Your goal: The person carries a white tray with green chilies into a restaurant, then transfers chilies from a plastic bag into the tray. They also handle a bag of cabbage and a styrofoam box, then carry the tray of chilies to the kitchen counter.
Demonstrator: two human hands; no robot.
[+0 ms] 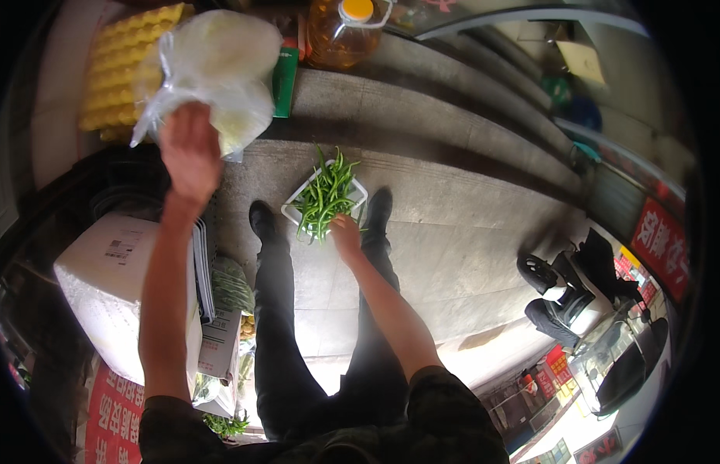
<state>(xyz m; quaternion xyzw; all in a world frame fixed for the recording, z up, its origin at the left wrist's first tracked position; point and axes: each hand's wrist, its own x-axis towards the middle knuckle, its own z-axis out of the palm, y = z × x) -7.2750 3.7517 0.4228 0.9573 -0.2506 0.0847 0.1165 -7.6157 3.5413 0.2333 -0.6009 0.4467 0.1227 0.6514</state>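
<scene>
Long green chili peppers [326, 189] are heaped in a white plastic basket [291, 214] on the grey ground between my feet. At the basket's near right corner is my right hand [345, 233], fingers closed together among the peppers, with a green tip showing beside them. My left hand [191, 147] is raised at the upper left, in front of a clear plastic bag [224, 54] with pale contents. Motion smears its fingers, and whether they grip the bag is unclear.
Yellow egg trays [116, 69] stand beside the bag. A green box [285, 83] and a large oil bottle [344, 35] are on the stone step [422, 116]. At left sits a white foam box [104, 271]; a parked scooter [584, 309] is at right.
</scene>
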